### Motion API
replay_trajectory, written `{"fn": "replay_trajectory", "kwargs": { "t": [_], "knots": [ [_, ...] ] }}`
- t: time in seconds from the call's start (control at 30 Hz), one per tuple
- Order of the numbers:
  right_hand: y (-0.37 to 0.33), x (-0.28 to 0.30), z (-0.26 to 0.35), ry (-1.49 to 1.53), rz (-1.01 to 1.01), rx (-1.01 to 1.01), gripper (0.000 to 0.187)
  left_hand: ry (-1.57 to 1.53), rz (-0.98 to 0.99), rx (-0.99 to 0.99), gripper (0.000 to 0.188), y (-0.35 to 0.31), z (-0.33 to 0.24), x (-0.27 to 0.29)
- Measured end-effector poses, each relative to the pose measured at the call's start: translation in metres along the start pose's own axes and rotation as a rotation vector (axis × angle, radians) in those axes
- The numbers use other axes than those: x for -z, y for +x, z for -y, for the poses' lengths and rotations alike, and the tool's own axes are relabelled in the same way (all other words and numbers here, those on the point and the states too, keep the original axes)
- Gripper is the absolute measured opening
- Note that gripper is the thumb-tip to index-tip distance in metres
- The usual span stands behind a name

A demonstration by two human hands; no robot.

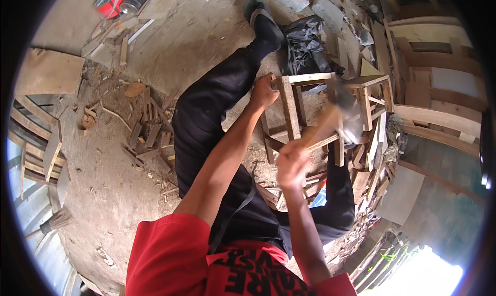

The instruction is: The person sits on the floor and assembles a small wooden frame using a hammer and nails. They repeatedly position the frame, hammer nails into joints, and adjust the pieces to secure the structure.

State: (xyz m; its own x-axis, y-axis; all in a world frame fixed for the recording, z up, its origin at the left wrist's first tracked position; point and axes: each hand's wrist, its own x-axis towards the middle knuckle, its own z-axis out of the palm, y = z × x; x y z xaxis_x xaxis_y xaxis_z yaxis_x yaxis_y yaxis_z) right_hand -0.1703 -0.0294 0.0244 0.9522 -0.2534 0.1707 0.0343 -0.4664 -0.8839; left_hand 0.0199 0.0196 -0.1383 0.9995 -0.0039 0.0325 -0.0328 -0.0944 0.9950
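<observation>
A small wooden stool frame (289, 110) stands between my outstretched legs, its legs and rails showing. My left hand (265, 93) is closed around its top left corner, the fingers partly hidden behind the wood. In my right hand (293, 164) is the wooden handle of a hammer (321, 125), held over the right side of the frame. The hammer is smeared by motion, its head a grey blur, so I cannot tell whether it touches the wood. Just right of the frame is another wooden piece with a flat top (366, 81) and legs.
A black plastic bag (305, 45) lies beyond the frame. Wood offcuts (152, 133) are scattered on the dirt floor at left, and more scraps line the right. Wooden panels (439, 120) lean along the right side. A red container (110, 1) stands at far left.
</observation>
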Motion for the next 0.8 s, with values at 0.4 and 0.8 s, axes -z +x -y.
{"fn": "replay_trajectory", "kwargs": {
  "t": [0.4,0.8],
  "knots": [
    [0.033,0.030,0.035,-0.317,-0.073,-0.309,0.041,-0.048,-0.013,-0.110,0.032,-0.005,-0.006,0.023],
    [0.077,0.004,-0.032,-0.576,0.132,-0.146,0.032,-0.043,0.107,-0.105,0.044,-0.025,-0.049,0.051]
  ]
}}
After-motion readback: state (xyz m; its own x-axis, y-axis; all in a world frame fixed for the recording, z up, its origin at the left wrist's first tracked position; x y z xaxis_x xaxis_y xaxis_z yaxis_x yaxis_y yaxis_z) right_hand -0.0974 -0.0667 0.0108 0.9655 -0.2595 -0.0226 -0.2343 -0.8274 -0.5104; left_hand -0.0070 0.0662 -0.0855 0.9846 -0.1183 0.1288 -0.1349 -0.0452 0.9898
